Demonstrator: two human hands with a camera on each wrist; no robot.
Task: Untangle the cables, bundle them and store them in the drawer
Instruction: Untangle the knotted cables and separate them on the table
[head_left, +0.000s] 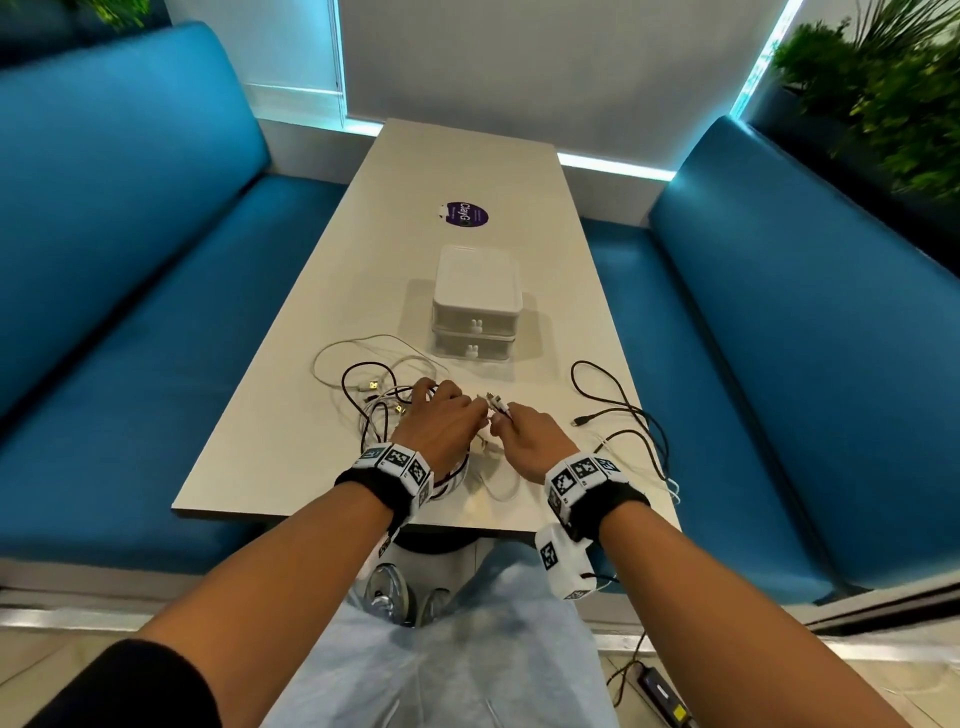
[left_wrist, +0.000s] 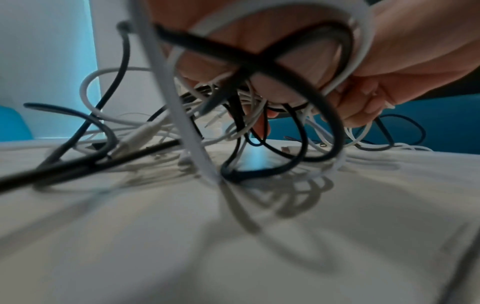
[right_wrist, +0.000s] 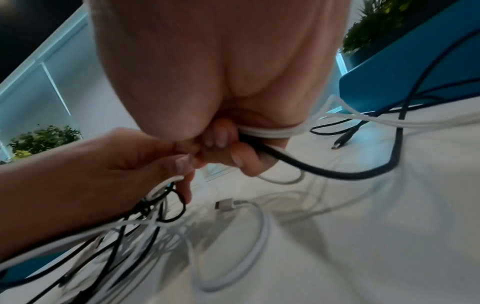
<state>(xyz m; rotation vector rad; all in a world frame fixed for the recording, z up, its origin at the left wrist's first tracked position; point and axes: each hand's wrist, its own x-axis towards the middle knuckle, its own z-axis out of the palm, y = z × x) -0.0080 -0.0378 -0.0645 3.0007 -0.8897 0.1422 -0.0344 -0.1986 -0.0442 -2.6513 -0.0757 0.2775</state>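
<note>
Fingers of the right hand curl round a small gather of cable: a black cable and white strands pass through the closed grip, with white plug ends poking out just beyond the fingertips. Beside them, the left hand has its fingers hooked down into the tangle of cables, loops of black and white draped over the knuckles; thumb and forefinger meet the right hand's fingertips, apparently pinching the same strands.

Beyond both sets of fingertips, well apart from them, stands the drawer unit, two drawers stacked, both closed. Off to the outer side of the right hand, another black cable trails loose on the table.

These leads look light, limp and smooth-skinned, so they will likely slide through a loose grip and snag at the plugs; taking hold near a plug end and feeding it back through the loops seems safest. How many cables there are I cannot tell: at least two black and two white.
</note>
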